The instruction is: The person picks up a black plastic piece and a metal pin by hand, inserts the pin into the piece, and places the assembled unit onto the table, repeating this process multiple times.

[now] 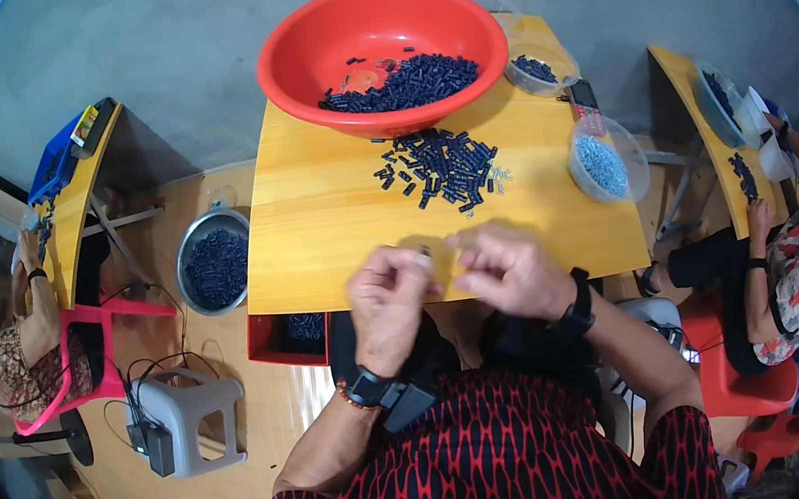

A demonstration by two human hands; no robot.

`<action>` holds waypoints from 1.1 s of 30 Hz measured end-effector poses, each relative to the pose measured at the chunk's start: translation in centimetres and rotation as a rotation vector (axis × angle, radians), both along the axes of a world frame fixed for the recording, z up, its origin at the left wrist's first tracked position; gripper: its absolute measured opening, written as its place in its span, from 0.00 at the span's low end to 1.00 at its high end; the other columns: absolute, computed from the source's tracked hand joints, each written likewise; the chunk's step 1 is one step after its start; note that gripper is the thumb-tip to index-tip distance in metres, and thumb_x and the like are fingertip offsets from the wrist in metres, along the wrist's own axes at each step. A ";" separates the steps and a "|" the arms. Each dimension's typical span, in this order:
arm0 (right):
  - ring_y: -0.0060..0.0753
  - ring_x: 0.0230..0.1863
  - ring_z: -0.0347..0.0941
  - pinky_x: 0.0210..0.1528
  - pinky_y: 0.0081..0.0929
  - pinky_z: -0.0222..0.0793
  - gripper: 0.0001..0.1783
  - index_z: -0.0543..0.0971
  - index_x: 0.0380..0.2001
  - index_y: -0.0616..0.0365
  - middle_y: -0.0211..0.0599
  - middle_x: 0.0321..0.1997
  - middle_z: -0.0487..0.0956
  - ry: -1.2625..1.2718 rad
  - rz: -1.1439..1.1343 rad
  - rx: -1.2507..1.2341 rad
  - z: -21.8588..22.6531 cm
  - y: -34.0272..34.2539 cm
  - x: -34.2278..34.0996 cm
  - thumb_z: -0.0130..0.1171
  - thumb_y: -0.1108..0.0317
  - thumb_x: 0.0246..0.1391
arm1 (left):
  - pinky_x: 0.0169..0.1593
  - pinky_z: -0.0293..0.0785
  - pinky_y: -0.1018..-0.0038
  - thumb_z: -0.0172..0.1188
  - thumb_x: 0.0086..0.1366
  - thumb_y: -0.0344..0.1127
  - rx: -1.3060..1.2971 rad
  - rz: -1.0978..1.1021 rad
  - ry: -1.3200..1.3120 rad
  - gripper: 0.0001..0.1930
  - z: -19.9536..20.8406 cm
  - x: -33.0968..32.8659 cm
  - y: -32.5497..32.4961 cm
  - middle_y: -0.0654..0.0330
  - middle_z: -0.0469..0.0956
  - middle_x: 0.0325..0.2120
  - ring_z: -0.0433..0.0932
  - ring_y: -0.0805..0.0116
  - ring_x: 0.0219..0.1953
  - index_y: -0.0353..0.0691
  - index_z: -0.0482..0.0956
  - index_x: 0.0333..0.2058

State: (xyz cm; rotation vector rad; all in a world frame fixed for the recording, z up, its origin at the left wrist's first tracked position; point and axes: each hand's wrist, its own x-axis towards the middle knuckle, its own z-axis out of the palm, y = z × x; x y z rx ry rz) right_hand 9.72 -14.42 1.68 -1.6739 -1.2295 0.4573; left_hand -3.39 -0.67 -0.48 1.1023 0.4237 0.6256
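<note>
Over the table's near edge, my left hand (386, 297) is closed with a short dark plastic tube (426, 250) between thumb and forefinger. My right hand (515, 267) is just to its right, thumb and fingertips pinched together. Whatever sits in that pinch is too small and blurred to make out. Beyond both hands lies a loose pile of dark tubes (439, 165) on the yellow table (314, 215). A few tiny pale bits (502, 174) are scattered at the pile's right side. Behind the pile stands a big red basin (283, 91) holding many more dark tubes.
On the table's right, a clear tub (638, 157) holds small light-blue parts, with a dark handheld device (584, 96) and another tub (564, 54) behind. A metal bowl (186, 278) and red box (283, 359) stand at left. People work at side tables.
</note>
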 end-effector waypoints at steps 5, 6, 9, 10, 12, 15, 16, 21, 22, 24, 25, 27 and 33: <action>0.49 0.33 0.73 0.37 0.40 0.69 0.04 0.78 0.32 0.63 0.45 0.30 0.74 -0.335 -0.120 0.037 -0.1 1.6 5.5 0.60 0.77 0.50 | 0.33 0.76 0.75 0.59 0.65 0.28 0.261 0.637 -0.134 0.02 1.8 -1.9 7.1 0.62 0.76 0.27 0.73 0.77 0.25 0.39 0.76 0.35; 0.49 0.33 0.73 0.37 0.40 0.69 0.04 0.78 0.32 0.63 0.45 0.30 0.74 -0.334 -0.118 0.043 -0.1 1.9 5.9 0.60 0.77 0.50 | 0.33 0.76 0.76 0.60 0.65 0.28 0.275 0.738 -0.143 0.03 2.2 -2.8 8.6 0.65 0.75 0.25 0.73 0.78 0.24 0.39 0.76 0.36; 0.51 0.33 0.73 0.36 0.43 0.69 0.04 0.78 0.30 0.63 0.45 0.30 0.73 -0.446 -0.065 -0.043 -0.1 2.8 6.3 0.58 0.79 0.49 | 0.31 0.74 0.81 0.63 0.63 0.27 0.180 0.904 -0.173 0.07 1.9 -6.4 12.1 0.66 0.75 0.26 0.72 0.79 0.24 0.42 0.74 0.37; 0.52 0.33 0.73 0.35 0.44 0.69 0.03 0.77 0.29 0.62 0.45 0.30 0.73 -0.490 -0.057 -0.091 -0.2 2.8 6.5 0.56 0.78 0.49 | 0.30 0.73 0.83 0.63 0.63 0.28 0.161 0.927 -0.169 0.07 1.2 -7.6 12.7 0.66 0.74 0.25 0.71 0.80 0.24 0.42 0.73 0.36; 0.53 0.33 0.73 0.35 0.46 0.69 0.02 0.76 0.27 0.62 0.45 0.29 0.72 -0.533 -0.048 -0.137 -0.5 2.8 6.8 0.55 0.78 0.49 | 0.28 0.73 0.83 0.64 0.62 0.28 0.129 0.947 -0.085 0.08 -1.2 -9.8 13.6 0.66 0.74 0.25 0.71 0.81 0.23 0.43 0.73 0.36; 0.54 0.33 0.73 0.35 0.47 0.70 0.01 0.75 0.25 0.61 0.46 0.29 0.72 -0.604 -0.010 -0.147 -0.8 2.9 7.2 0.53 0.77 0.48 | 0.25 0.70 0.82 0.63 0.63 0.29 0.027 0.966 0.090 0.06 -5.4 -12.4 14.1 0.67 0.73 0.22 0.69 0.80 0.21 0.44 0.73 0.32; 0.54 0.33 0.73 0.35 0.47 0.70 0.01 0.74 0.25 0.61 0.47 0.30 0.72 -0.613 -0.007 -0.162 -0.7 3.0 7.3 0.53 0.77 0.48 | 0.24 0.67 0.80 0.61 0.63 0.30 -0.041 0.967 0.178 0.06 -6.4 -12.9 14.0 0.67 0.71 0.20 0.68 0.79 0.19 0.45 0.73 0.29; 0.54 0.34 0.73 0.36 0.47 0.70 0.01 0.73 0.25 0.62 0.47 0.31 0.72 -0.628 0.008 -0.204 -0.6 2.8 7.8 0.53 0.77 0.48 | 0.21 0.65 0.78 0.57 0.63 0.29 -0.442 0.796 0.444 0.05 -11.3 -13.2 14.0 0.66 0.70 0.19 0.65 0.77 0.15 0.44 0.72 0.27; 0.54 0.34 0.73 0.36 0.47 0.70 0.01 0.73 0.26 0.62 0.47 0.31 0.72 -0.633 0.011 -0.217 -0.7 2.8 7.9 0.53 0.76 0.49 | 0.21 0.65 0.78 0.56 0.63 0.30 -0.444 0.677 0.476 0.04 -12.3 -13.4 13.9 0.66 0.70 0.19 0.66 0.76 0.16 0.44 0.72 0.28; 0.54 0.35 0.73 0.37 0.47 0.70 0.02 0.74 0.26 0.62 0.47 0.32 0.72 -0.638 0.014 -0.230 -0.6 2.8 7.8 0.53 0.76 0.50 | 0.21 0.66 0.77 0.54 0.64 0.30 -0.446 0.558 0.508 0.04 -14.2 -13.4 14.0 0.65 0.70 0.19 0.67 0.75 0.16 0.43 0.72 0.29; 0.54 0.35 0.73 0.37 0.47 0.70 0.02 0.74 0.27 0.62 0.47 0.32 0.73 -0.618 -0.008 -0.215 -0.3 2.9 7.6 0.53 0.75 0.51 | 0.22 0.67 0.77 0.54 0.64 0.29 -0.465 0.524 0.451 0.03 -15.1 -13.4 14.1 0.65 0.70 0.19 0.68 0.75 0.17 0.43 0.72 0.30; 0.54 0.35 0.73 0.38 0.47 0.70 0.01 0.74 0.29 0.62 0.47 0.33 0.73 -0.595 -0.032 -0.203 0.1 2.8 7.4 0.54 0.75 0.52 | 0.23 0.69 0.77 0.52 0.65 0.28 -0.457 0.522 0.448 0.03 -15.3 -13.0 13.9 0.65 0.71 0.21 0.69 0.75 0.18 0.43 0.73 0.34; 0.53 0.37 0.76 0.40 0.39 0.72 0.05 0.73 0.31 0.65 0.46 0.34 0.78 -0.300 -0.135 -0.049 1.4 0.0 5.3 0.59 0.77 0.53 | 0.27 0.71 0.78 0.57 0.65 0.28 -0.060 0.963 0.462 0.06 -11.2 -13.4 13.1 0.65 0.74 0.28 0.72 0.77 0.23 0.41 0.73 0.40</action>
